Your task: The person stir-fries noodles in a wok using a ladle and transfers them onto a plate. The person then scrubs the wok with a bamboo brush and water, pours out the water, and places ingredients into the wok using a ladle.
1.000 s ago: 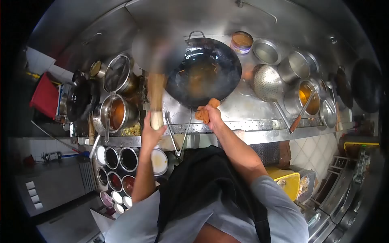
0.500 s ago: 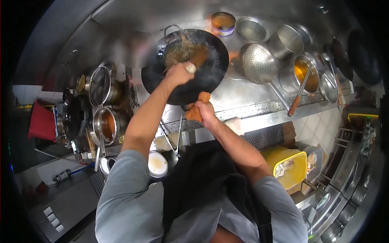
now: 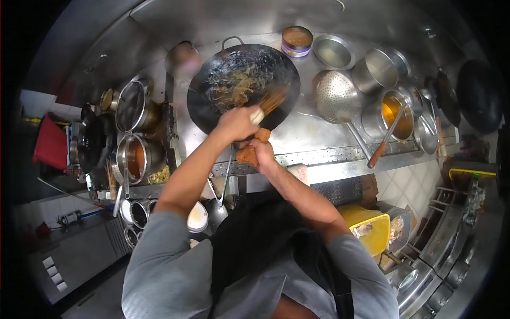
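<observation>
- Clenching fingers of left hand [image 3: 237, 125] round one bamboo brush [image 3: 271, 102], over one wok [image 3: 204, 103].
- Grasping one orange cloth [image 3: 247, 156] in right hand [image 3: 263, 153], near wok's rim.

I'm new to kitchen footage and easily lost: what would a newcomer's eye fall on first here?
Probably the big black wok at upper centre, with the left grip holding a bundled brush over it. Next comes the bunched orange cloth in the right grip, at the wok's near edge. To the wok's right, the large perforated ladle also stands out.
</observation>
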Action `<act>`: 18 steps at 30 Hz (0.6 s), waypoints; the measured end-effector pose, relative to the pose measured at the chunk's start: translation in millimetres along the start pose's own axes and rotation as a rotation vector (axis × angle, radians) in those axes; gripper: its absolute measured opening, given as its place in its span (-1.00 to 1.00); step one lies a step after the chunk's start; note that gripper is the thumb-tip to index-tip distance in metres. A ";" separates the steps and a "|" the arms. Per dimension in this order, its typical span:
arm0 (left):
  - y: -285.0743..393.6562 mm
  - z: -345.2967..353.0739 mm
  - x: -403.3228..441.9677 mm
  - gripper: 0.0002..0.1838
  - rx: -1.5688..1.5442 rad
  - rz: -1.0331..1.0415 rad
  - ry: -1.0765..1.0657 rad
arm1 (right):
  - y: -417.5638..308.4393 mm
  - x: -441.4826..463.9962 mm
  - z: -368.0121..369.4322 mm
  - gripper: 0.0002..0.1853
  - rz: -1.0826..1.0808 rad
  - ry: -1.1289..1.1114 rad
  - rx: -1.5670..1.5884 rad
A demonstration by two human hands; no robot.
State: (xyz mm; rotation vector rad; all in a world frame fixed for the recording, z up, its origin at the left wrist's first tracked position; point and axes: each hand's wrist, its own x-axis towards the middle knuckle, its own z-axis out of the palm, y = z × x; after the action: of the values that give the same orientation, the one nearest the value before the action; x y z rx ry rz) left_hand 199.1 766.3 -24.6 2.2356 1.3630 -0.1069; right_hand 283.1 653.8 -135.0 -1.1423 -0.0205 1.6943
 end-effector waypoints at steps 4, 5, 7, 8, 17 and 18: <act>-36.4 0.6 44.7 -0.45 0.172 -0.134 0.040 | 28.2 21.5 -10.1 -0.73 -0.029 0.017 -0.044; -48.3 1.3 72.7 -0.46 0.132 -0.196 0.130 | 30.3 25.3 -9.6 -0.73 -0.031 0.025 -0.052; -43.7 3.7 101.2 -0.45 0.024 -0.204 0.228 | 13.1 16.9 -4.9 -0.74 0.041 -0.037 -0.017; -37.6 11.9 105.7 -0.45 -0.032 -0.213 0.270 | 9.6 8.5 -4.3 -0.75 0.085 -0.066 0.000; -47.3 -6.8 69.1 -0.45 0.281 -0.247 0.045 | 27.0 17.3 -4.3 -0.75 -0.008 0.001 -0.003; -43.6 -8.5 82.0 -0.45 0.219 -0.253 0.104 | 23.3 18.5 -4.1 -0.74 0.001 -0.006 0.005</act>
State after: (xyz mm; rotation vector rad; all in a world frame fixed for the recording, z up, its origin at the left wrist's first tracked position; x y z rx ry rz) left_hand 200.8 852.3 -60.6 2.2586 1.7630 -0.2422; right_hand 268.9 655.0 -161.5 -1.1344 -0.0194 1.6977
